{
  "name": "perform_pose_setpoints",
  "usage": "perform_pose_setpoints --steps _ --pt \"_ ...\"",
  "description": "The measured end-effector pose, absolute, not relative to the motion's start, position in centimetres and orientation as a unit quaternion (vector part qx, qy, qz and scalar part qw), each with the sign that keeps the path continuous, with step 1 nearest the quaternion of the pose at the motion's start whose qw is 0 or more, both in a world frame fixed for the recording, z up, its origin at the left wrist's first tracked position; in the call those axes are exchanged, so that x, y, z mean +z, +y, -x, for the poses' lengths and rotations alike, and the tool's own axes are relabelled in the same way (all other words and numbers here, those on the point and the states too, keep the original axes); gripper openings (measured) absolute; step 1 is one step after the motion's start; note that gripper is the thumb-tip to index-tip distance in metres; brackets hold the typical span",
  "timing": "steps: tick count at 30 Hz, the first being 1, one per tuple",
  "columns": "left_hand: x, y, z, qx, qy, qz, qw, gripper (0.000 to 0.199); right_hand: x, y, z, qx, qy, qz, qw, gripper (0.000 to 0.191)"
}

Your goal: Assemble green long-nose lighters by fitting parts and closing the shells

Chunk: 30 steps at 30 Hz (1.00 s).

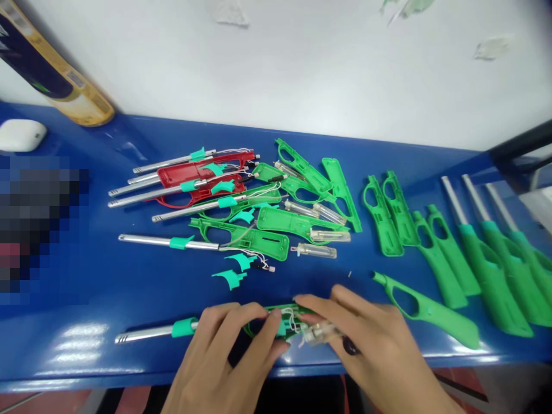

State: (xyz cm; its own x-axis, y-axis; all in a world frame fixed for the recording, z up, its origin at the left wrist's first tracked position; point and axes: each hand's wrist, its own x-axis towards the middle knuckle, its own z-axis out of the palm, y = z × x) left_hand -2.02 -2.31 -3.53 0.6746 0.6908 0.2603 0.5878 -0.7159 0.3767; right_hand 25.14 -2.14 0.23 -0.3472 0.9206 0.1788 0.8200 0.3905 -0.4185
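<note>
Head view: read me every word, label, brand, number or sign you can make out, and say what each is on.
Readable text: none.
Yellow and dark-blue container: white marks at the picture's edge, cut off, unreadable; a small pale block too blurred to read.
Clear fuel tank at the right hand: no lettering I can make out.
Assembled green lighter: none legible.
Pixelated item: any text is hidden.
</note>
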Motion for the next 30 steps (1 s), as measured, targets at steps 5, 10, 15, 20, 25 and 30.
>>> perform_pose_setpoints --steps 5,10,15,20,25,30 --pt "-3.1 -2.5 1.5 0.231 0.367 -0.889 0.145 0.029 0.1 -1.8 -24.8 0.111 -0.828 0.510 0.204 0.051" --pt "-2.8 -2.3 1.4 0.238 0.361 -0.887 0.160 0.031 0.6 -1.5 -24.4 0.074 -0.839 0.489 0.228 0.045" --pt "-3.1 -2.2 1.7 0.248 0.370 -0.881 0.162 0.031 1.2 -1.4 -23.7 0.075 -0.843 0.475 0.241 0.039" --pt "-3.1 -2.4 1.9 0.231 0.346 -0.898 0.140 0.035 1.6 -1.6 -22.5 0.107 -0.819 0.494 0.271 0.037" --pt "-2.7 -2.4 2.0 0.225 0.353 -0.892 0.172 0.041 1.6 -2.1 -22.1 0.104 -0.805 0.513 0.278 0.034" --pt "-2.6 -2.3 1.8 0.236 0.355 -0.884 0.192 0.043 1.7 -2.3 -21.9 0.102 -0.799 0.523 0.280 0.033"
